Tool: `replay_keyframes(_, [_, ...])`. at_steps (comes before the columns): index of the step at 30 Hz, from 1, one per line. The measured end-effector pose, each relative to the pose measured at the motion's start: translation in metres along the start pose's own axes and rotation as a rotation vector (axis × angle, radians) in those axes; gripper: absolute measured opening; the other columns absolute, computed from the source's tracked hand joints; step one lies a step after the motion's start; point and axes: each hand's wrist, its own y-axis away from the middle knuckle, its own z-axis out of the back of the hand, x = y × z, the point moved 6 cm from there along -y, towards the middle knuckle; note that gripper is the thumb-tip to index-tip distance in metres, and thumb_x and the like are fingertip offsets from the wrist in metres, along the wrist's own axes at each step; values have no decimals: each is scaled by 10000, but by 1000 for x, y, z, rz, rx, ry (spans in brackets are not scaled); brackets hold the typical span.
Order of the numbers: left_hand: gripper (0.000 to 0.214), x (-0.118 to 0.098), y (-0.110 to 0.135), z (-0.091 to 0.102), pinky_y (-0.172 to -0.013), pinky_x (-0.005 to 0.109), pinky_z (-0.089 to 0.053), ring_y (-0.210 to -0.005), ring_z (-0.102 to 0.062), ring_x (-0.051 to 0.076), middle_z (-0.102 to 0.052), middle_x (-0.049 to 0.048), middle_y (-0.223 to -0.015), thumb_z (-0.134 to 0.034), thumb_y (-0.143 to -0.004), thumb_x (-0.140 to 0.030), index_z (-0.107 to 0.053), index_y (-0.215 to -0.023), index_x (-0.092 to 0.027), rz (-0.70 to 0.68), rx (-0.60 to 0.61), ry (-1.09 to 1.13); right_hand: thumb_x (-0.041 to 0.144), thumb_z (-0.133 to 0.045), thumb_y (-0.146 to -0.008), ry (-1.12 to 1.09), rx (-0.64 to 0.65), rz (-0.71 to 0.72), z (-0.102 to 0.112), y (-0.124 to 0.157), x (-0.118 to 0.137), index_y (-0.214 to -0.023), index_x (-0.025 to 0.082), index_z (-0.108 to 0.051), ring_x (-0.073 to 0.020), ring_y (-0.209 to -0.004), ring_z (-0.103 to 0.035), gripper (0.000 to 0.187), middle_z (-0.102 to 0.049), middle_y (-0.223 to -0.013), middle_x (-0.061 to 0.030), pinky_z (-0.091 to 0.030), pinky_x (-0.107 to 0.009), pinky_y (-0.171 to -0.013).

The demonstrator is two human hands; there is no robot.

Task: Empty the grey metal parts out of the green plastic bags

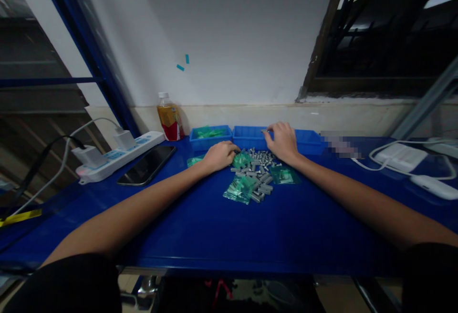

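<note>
My left hand [220,155] has its fingers curled together at the edge of a small green plastic bag [242,159], which it appears to grip. Over the long blue tray [246,132], my right hand [282,139] pinches a small metal part between thumb and finger; it looks like a screw, too small to be sure. Below both hands lies a heap of loose grey metal cylinders [265,189] and small screws [263,156]. Two more green bags with parts inside rest at the heap, one in front [240,189] and one to the right [285,175].
A blue bin [211,134] of green bags stands behind my left hand. Further left are a drink bottle [169,117], a phone [146,166] and a power strip [121,155]. White chargers and cables [402,155] lie right. A wall closes off the back.
</note>
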Motion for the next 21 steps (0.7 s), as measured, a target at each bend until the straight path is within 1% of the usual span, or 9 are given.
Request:
replay_keyframes(3, [300,6,-1,0,-821,338,-486,-881,-619,198,-681,24,-950,-413,-783,-171,-687,-893,-225,44,-11,63,345,-432,-898,27,31,-7,-6,6,-4,-910,158,-616,-289,-941,-486,263,-624,-928,-124,-312,-388,-771])
replay_keyframes(5, [252,14,-2,-1,-786,324,-491,-832,-625,189,-691,21,-899,-454,-760,-186,-681,-867,-210,120,-21,186,340,-411,-909,29,54,7,-9,9,-1,-915,161,-621,-287,-953,-482,276,-623,-935,-122,-306,-393,-781])
replay_keyframes(7, [233,23,-2,-5,-729,286,-497,-780,-631,167,-695,21,-856,-486,-733,-178,-666,-880,-186,207,-15,329,339,-399,-915,27,78,17,-10,10,3,-914,161,-626,-286,-961,-478,289,-620,-942,-125,-304,-398,-791])
replay_keyframes(9, [258,31,-3,-10,-653,243,-493,-723,-633,143,-696,23,-822,-487,-714,-154,-648,-916,-160,265,0,412,347,-409,-909,19,84,25,-9,9,6,-910,157,-630,-289,-965,-474,292,-617,-943,-129,-305,-403,-799])
replay_keyframes(12, [297,34,-4,-12,-575,215,-470,-653,-627,129,-698,26,-792,-492,-719,-167,-643,-974,-143,308,9,422,330,-438,-890,-30,70,86,-2,5,16,-908,154,-630,-280,-956,-479,260,-616,-935,-127,-319,-391,-798])
replay_keyframes(15, [267,33,-2,-9,-598,226,-462,-652,-620,140,-699,29,-780,-527,-719,-220,-678,-928,-150,347,-4,399,272,-424,-892,-120,97,179,1,7,36,-882,160,-621,-242,-897,-498,227,-625,-905,-105,-336,-359,-781])
replay_keyframes(17, [262,30,0,-5,-629,231,-460,-670,-619,146,-701,29,-785,-521,-716,-213,-696,-902,-155,363,-15,381,257,-413,-898,-176,154,242,-2,14,53,-876,162,-618,-223,-876,-503,228,-623,-882,-93,-348,-346,-784])
replay_keyframes(19, [289,28,1,-2,-642,228,-458,-672,-616,145,-703,27,-785,-494,-717,-184,-703,-913,-154,362,-11,370,259,-413,-901,-249,263,336,-9,24,70,-906,164,-621,-210,-888,-510,229,-617,-896,-83,-363,-330,-793])
replay_keyframes(21, [318,27,1,-2,-635,224,-456,-668,-613,143,-706,25,-790,-471,-720,-168,-707,-933,-153,338,9,368,261,-419,-900,-316,364,398,-15,32,81,-956,169,-625,-198,-904,-520,232,-611,-929,-78,-375,-319,-803])
